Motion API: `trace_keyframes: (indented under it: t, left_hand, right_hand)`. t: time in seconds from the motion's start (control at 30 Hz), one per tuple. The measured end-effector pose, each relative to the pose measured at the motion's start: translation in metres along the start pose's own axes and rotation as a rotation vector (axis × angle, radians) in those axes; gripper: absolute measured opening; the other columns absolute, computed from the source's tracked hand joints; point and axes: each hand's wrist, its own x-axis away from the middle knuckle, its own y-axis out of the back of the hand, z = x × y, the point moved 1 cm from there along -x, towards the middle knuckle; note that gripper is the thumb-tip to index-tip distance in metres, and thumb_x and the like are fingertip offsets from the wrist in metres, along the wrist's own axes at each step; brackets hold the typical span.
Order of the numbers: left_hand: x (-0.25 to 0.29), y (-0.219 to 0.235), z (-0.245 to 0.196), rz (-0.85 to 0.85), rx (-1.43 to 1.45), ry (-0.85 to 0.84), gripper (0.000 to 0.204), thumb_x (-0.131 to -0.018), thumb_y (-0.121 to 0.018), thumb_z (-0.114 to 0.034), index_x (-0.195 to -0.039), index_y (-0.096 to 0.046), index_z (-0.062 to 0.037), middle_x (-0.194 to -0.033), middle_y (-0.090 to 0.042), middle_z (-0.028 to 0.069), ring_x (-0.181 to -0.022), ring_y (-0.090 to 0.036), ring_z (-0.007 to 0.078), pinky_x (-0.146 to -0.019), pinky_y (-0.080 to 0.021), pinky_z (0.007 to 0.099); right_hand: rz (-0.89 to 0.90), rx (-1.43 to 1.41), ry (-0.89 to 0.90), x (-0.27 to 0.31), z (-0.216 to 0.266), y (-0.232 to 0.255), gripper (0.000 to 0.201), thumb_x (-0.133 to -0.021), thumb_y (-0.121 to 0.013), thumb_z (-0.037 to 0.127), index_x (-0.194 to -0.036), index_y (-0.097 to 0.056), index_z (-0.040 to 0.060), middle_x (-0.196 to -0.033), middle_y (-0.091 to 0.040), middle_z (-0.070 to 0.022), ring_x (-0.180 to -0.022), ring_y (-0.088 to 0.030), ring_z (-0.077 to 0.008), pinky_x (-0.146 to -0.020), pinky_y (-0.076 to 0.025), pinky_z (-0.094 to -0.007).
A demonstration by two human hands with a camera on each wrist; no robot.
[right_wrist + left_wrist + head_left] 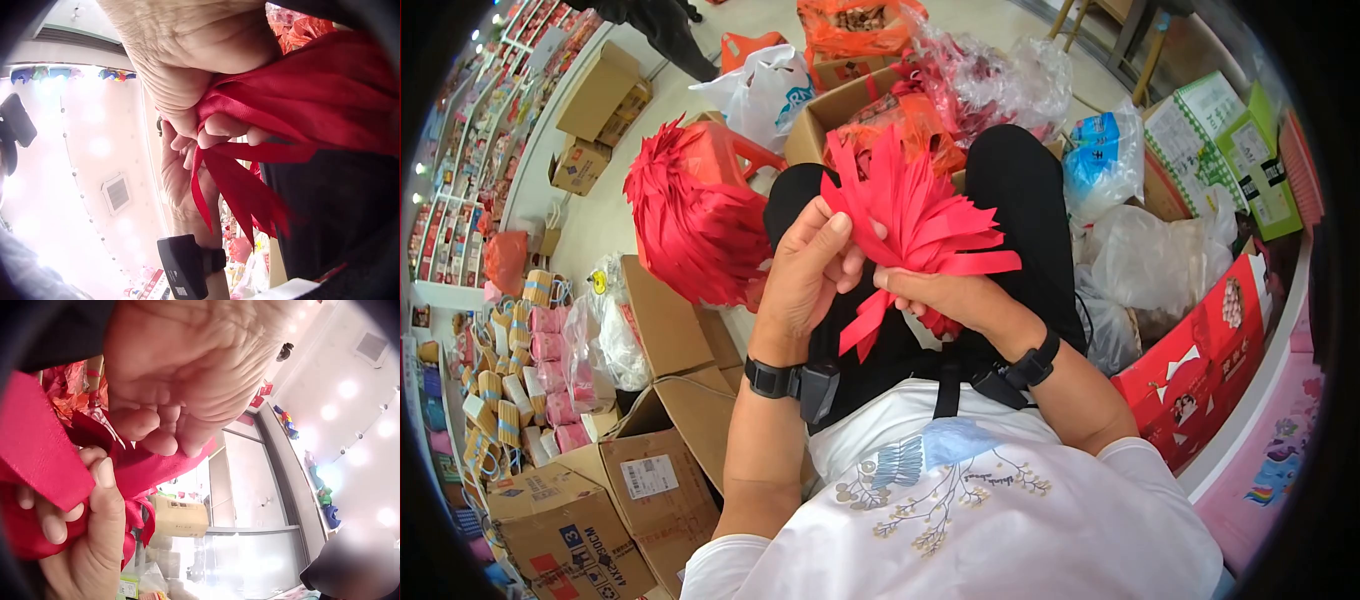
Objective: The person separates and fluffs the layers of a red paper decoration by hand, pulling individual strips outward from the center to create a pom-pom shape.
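A bunch of red ribbon strips fans out above my lap. My right hand grips the gathered base of the bunch, thumb across it, and loose tails hang below that grip in the right wrist view. On the other side, my left hand pinches one strip between thumb and forefinger, its other fingers curled. The left wrist view has this hand's palm close to the camera, with red ribbon behind the fingertips.
A large red ribbon bundle lies left of my knees, by a red plastic stool. Cardboard boxes stand at my left, with an open carton ahead. Plastic bags and a red printed box crowd the right side.
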Motion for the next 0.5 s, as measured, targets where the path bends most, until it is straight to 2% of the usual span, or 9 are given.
trace_keyframes:
  t: [0.1,0.27,0.37,0.4,0.5]
  left_hand:
    - [0.005,-0.003,-0.002,-0.020,0.047,0.029,0.015,-0.104,-0.053,-0.025,-0.106,-0.055,-0.0095,-0.089,-0.064,0.0065,-0.066,-0.055,0.0077,-0.053,-0.043,0.0201]
    - [0.016,0.017,0.011,0.014,0.051,0.001,0.023,-0.105,-0.052,-0.029,-0.110,-0.055,-0.0075,-0.087,-0.063,0.0060,-0.067,-0.056,0.0096,-0.056,-0.044,0.0215]
    - [0.030,0.024,0.019,0.067,-0.046,0.020,0.032,-0.106,-0.047,-0.036,-0.110,-0.056,-0.0059,-0.086,-0.063,0.0062,-0.064,-0.054,0.0090,-0.055,-0.042,0.0206]
    - [0.033,0.025,0.019,0.089,-0.086,0.024,0.035,-0.107,-0.045,-0.038,-0.110,-0.057,-0.0053,-0.085,-0.064,0.0063,-0.062,-0.053,0.0086,-0.054,-0.041,0.0202]
    - [0.037,0.021,0.003,0.096,-0.258,0.185,0.044,-0.108,-0.038,-0.042,-0.109,-0.060,-0.0038,-0.084,-0.064,0.0061,-0.057,-0.048,0.0070,-0.050,-0.037,0.0194]
  right_hand:
    - [0.027,-0.023,-0.007,-0.004,-0.007,0.002,0.019,-0.089,-0.076,0.026,-0.087,-0.068,0.0088,-0.069,-0.062,0.0020,-0.056,-0.056,-0.0050,-0.052,-0.045,-0.0197]
    - [0.125,-0.201,0.018,-0.008,-0.016,0.008,0.019,-0.092,-0.074,0.024,-0.090,-0.068,0.0070,-0.070,-0.062,0.0011,-0.057,-0.056,-0.0050,-0.054,-0.047,-0.0209]
    - [0.078,-0.333,-0.015,-0.004,-0.011,0.007,0.025,-0.088,-0.078,0.030,-0.095,-0.070,0.0076,-0.072,-0.063,0.0011,-0.058,-0.055,-0.0054,-0.055,-0.047,-0.0207]
    - [0.078,-0.292,-0.007,-0.004,-0.010,0.007,0.023,-0.090,-0.075,0.028,-0.096,-0.069,0.0071,-0.072,-0.062,0.0014,-0.058,-0.055,-0.0050,-0.055,-0.047,-0.0206]
    - [0.096,-0.189,0.027,-0.004,-0.007,0.006,0.019,-0.093,-0.071,0.024,-0.097,-0.066,0.0064,-0.071,-0.061,0.0024,-0.058,-0.054,-0.0040,-0.054,-0.045,-0.0200]
